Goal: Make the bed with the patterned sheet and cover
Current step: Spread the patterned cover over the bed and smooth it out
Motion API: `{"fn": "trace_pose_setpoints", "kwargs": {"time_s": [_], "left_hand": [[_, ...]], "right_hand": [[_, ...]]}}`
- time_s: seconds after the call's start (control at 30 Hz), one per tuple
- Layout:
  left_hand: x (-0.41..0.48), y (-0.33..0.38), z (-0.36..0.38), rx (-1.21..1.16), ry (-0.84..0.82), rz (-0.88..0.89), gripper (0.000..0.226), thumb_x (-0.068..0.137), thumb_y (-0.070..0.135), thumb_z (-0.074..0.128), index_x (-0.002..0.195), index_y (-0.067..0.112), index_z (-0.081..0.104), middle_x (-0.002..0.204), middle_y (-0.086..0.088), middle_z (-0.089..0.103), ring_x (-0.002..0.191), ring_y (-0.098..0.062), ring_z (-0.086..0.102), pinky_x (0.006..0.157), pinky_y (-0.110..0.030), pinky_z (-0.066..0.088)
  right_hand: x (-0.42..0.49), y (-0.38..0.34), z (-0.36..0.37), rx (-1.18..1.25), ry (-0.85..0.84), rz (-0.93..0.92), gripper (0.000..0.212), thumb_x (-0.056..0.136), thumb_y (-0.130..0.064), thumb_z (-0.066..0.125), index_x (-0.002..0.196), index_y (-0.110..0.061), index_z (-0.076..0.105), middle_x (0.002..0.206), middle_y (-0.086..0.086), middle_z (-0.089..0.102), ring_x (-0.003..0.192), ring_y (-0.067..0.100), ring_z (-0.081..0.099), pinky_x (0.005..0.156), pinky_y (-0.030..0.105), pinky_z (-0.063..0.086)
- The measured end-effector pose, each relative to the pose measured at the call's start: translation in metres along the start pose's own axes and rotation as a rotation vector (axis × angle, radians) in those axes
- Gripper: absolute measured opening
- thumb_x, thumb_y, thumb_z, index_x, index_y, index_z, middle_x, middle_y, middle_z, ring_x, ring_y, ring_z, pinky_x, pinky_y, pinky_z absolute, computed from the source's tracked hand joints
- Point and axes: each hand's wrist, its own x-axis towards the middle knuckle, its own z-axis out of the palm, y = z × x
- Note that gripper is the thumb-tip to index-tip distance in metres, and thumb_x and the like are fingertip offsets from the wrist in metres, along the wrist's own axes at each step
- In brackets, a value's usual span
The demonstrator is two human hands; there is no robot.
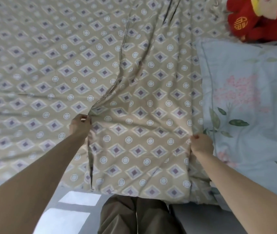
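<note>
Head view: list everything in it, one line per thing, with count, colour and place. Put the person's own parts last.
cover: one, beige with purple diamonds and white rings, spread over the middle, near edge pinched by both hands
sheet: one, same pattern, flat across the left
pillow: one, pale blue with pink flowers and green leaves, right side
plush toy: one, red with gold marks, top right corner
floor: grey, with two light patches, bottom
trousers: one pair, dark olive, bottom centre
left hand: shut on a fold of the cover
right hand: shut on the cover beside the pillow
</note>
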Motion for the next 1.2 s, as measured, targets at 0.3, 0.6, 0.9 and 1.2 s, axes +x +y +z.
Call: {"fn": "trace_pose_setpoints", "kwargs": {"time_s": [0.3, 0.6, 0.9, 1.2], "left_hand": [[-0.052, -0.061, -0.017, 0.24, -0.29, -0.008, 0.04, 0.085, 0.04, 0.066, 0.104, 0.005, 0.057, 0.094, -0.01, 0.063, 0.093, -0.028, 0.057, 0.077, -0.032, 0.042], [-0.088, -0.113, -0.024, 0.37, -0.148, -0.009, 0.024, 0.093, 0.02, 0.055, 0.095, 0.001, 0.069, 0.096, -0.022, 0.066, 0.102, -0.038, 0.058, 0.084, -0.036, 0.044], [-0.105, -0.138, -0.031, -0.054, -0.144, -0.008, 0.028, 0.097, 0.019, 0.05, 0.117, 0.006, 0.063, 0.103, -0.018, 0.063, 0.096, -0.036, 0.058, 0.084, -0.037, 0.046], [-0.136, -0.192, -0.015, 0.135, -0.112, 0.0, 0.035, 0.085, 0.034, 0.067, 0.107, 0.006, 0.067, 0.102, -0.015, 0.068, 0.103, -0.034, 0.06, 0.088, -0.038, 0.047]], "right_hand": [[-0.077, 0.028, 0.013, 0.143, -0.118, 0.066, 0.051, 0.083, -0.049, 0.061, 0.111, -0.007, 0.05, 0.098, 0.005, 0.061, 0.091, 0.027, 0.059, 0.072, 0.032, 0.043], [-0.111, 0.065, 0.025, 0.054, 0.006, 0.061, 0.019, 0.089, -0.019, 0.059, 0.094, -0.002, 0.067, 0.1, 0.018, 0.068, 0.097, 0.034, 0.061, 0.068, 0.028, 0.035], [-0.119, 0.099, 0.012, 0.286, 0.082, 0.018, 0.023, 0.088, -0.009, 0.053, 0.074, 0.005, 0.066, 0.084, 0.023, 0.067, 0.087, 0.039, 0.062, 0.073, 0.039, 0.047], [-0.151, 0.118, 0.032, 0.281, -0.181, -0.05, 0.026, 0.091, -0.032, 0.06, 0.093, -0.006, 0.056, 0.086, 0.005, 0.057, 0.091, 0.025, 0.054, 0.074, 0.031, 0.04]]}}
